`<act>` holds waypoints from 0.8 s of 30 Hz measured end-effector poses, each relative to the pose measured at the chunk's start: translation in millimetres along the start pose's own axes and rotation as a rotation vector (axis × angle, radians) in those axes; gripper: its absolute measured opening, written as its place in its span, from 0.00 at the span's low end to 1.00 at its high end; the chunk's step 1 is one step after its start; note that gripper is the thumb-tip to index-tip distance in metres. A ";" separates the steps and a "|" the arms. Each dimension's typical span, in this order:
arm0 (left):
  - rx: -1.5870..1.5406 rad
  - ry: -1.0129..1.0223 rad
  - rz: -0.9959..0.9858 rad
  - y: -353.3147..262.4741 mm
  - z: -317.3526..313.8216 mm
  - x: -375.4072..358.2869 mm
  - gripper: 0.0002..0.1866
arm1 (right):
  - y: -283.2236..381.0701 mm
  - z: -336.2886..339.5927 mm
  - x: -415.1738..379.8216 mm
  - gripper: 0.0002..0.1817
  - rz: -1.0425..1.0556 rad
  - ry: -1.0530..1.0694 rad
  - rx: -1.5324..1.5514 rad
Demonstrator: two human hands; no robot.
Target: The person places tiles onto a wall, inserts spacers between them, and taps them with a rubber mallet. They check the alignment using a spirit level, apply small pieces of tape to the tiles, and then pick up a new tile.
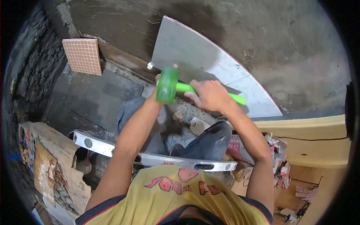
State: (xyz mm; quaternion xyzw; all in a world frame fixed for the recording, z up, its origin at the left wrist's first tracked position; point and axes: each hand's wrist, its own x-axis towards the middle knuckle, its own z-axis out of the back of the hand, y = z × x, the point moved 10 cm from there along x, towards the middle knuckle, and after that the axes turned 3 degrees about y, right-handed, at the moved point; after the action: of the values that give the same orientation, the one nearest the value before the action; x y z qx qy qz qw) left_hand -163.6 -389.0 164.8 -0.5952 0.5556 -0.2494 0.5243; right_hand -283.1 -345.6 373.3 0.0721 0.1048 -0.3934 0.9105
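Observation:
My right hand (210, 95) is wrapped round the bright green handle of a mallet (167, 86), whose green head is blurred by motion. Behind that head, my left hand (158, 77) is mostly hidden; only a bit of it and perhaps a fingertip show near the lower edge of a pale grey tile (191, 48). The tile stands against the wall, and a second tile (255, 95) adjoins it on the right with a thin joint between. By the first tile's lower left corner is a small white round piece (150, 66).
A silver spirit level (168, 161) lies across in front of my body. A tan tile with a grid-patterned face (83, 56) leans at the far left. Torn cardboard (56, 161) is at lower left. Rough wall (277, 45) rises behind, with a yellowish ledge (307, 127) at right.

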 end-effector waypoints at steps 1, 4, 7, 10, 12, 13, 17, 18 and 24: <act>-0.153 0.036 -0.046 -3.5 -2.2 -1.5 0.07 | -8.9 1.5 0.1 0.22 -0.007 -0.022 0.010; -0.746 0.114 0.210 20.9 -20.8 5.0 0.06 | -15.3 1.6 -3.6 0.22 -0.052 -0.031 -0.010; -0.861 0.317 0.137 21.8 -25.4 9.1 0.08 | -8.6 3.9 -9.1 0.23 -0.028 -0.020 0.007; -0.756 0.158 0.162 12.0 -25.1 -1.1 0.09 | -25.4 -0.3 -6.6 0.24 -0.104 -0.056 0.060; -0.725 0.153 0.152 14.2 -24.2 7.0 0.09 | -10.9 0.8 -14.0 0.24 -0.046 -0.020 0.045; -0.715 0.215 0.093 22.9 -20.0 17.0 0.09 | -5.5 3.5 -16.8 0.24 -0.016 0.001 0.037; -0.684 0.157 0.102 45.3 -10.7 25.3 0.10 | -30.6 7.3 -12.8 0.24 -0.073 -0.042 0.044; -0.702 0.200 0.069 44.1 -10.5 29.2 0.10 | -26.4 2.3 -13.6 0.24 -0.101 -0.079 0.022; -0.539 0.233 0.178 47.6 -13.3 39.2 0.22 | -42.9 8.2 -39.0 0.24 -0.136 -0.127 0.130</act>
State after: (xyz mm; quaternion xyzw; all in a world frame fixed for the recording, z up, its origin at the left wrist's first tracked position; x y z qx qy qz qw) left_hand -184.2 -421.8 115.0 -0.6293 0.7081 -0.1127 0.2998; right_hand -339.5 -349.1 388.8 0.0989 0.0259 -0.4641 0.8799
